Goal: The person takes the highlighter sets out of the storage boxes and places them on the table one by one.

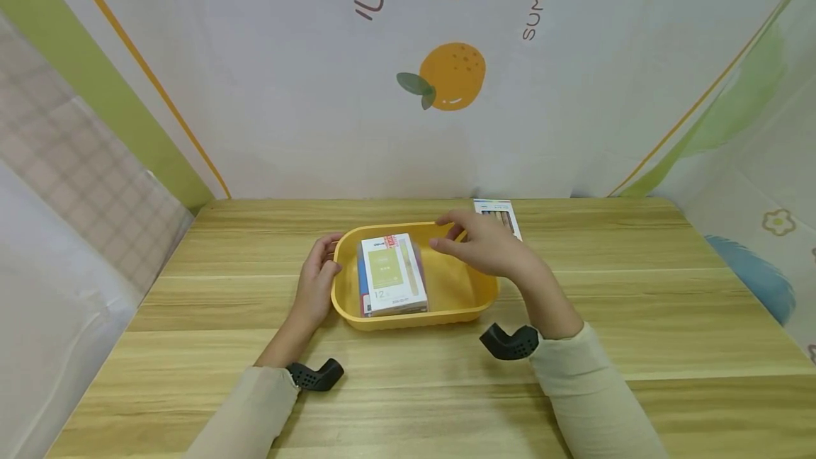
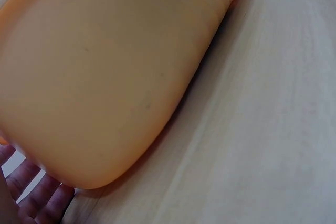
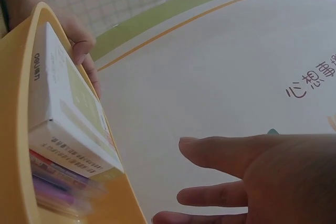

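Note:
A yellow plastic basket (image 1: 468, 296) sits mid-table. Inside it a white and green box (image 1: 390, 271) lies on top of coloured packs (image 3: 52, 187). My left hand (image 1: 316, 278) grips the basket's left rim; its fingers (image 3: 79, 40) curl over the edge beside the box (image 3: 63, 114). The left wrist view shows only the basket's outer wall (image 2: 105, 77) and my left fingers (image 2: 37, 198) under it. My right hand (image 1: 474, 239) hovers over the basket's far right rim with its fingers (image 3: 226, 156) spread, holding nothing.
A flat printed pack (image 1: 500, 217) lies on the wooden table (image 1: 637, 289) just behind my right hand. A printed cloth backdrop (image 1: 408, 91) rises behind the table, and curtains close both sides.

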{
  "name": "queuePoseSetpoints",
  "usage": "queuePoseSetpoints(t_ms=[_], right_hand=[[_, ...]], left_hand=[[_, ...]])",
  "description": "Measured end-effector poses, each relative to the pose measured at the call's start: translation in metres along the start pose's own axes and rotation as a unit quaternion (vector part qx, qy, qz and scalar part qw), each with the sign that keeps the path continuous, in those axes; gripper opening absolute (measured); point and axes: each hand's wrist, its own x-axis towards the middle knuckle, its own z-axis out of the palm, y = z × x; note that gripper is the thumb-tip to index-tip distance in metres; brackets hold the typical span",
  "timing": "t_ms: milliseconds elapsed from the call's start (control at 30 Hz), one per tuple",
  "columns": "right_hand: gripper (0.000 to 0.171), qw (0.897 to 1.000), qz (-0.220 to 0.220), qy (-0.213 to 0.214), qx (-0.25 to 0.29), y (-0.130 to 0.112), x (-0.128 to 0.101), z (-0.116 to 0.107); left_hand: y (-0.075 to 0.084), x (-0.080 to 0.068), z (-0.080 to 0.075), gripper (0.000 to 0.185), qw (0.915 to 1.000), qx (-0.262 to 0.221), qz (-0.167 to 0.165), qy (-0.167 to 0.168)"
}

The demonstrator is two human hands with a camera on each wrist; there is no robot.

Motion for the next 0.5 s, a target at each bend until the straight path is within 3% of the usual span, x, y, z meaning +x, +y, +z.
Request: queuePoseSetpoints(t_ms=[500], right_hand=[[0.051, 1.000, -0.014, -0.017, -0.003, -0.004, 0.006, 0.011]], left_hand=[[-0.002, 0.001, 0.000, 0.051, 1.0000, 0.003, 0.002, 0.005]])
